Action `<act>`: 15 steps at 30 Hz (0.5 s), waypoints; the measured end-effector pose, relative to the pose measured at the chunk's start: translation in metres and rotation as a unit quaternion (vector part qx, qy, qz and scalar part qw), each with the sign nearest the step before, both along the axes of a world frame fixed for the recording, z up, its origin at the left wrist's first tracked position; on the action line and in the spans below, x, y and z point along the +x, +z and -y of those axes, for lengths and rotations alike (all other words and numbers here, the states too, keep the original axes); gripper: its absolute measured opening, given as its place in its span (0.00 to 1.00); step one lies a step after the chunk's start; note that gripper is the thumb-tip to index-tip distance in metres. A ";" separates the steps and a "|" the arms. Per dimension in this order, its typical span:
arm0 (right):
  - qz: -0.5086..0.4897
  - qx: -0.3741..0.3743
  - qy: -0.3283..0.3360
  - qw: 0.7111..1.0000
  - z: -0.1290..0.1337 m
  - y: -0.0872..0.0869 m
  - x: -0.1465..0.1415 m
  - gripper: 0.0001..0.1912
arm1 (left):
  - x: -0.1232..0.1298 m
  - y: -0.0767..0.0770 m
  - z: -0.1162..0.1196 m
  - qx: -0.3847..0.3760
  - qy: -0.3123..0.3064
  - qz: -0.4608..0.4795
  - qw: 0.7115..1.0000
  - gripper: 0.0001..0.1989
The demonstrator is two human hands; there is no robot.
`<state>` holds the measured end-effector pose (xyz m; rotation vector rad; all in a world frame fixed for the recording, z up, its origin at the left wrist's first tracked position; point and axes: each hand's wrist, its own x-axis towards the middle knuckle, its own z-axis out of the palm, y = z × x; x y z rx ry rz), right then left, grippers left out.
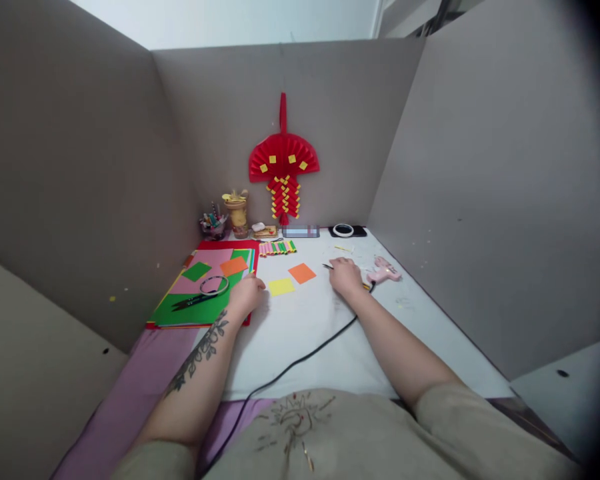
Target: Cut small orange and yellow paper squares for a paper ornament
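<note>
Yellow square [281, 287]: lying beside left hand [249, 293], fingers curling, pinch unclear.
Dark tip [326, 267]: poking past right hand [346, 276], finger grip unclear.

A mostly hidden dark tool [326, 266] pointed toward an orange paper square [302, 273] lying flat beside a yellow square [281, 287].

There are two orange squares [302, 273], one yellow square [281, 287], one green square [197, 271], one glue gun [384, 270].
</note>
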<state>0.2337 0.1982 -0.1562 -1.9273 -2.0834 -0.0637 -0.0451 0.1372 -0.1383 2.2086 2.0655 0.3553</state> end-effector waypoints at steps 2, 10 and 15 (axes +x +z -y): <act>0.018 -0.041 -0.039 0.998 -0.006 -0.001 0.011 0.16 | 0.002 -0.001 0.001 0.008 -0.003 0.010 1.000 0.17; 0.018 -0.052 -0.027 0.998 -0.011 -0.006 0.010 0.15 | 0.018 -0.008 0.000 0.025 -0.058 0.041 0.997 0.14; 0.011 -0.046 0.135 0.990 0.005 -0.001 -0.014 0.13 | 0.028 -0.012 -0.002 -0.011 -0.066 0.037 0.997 0.11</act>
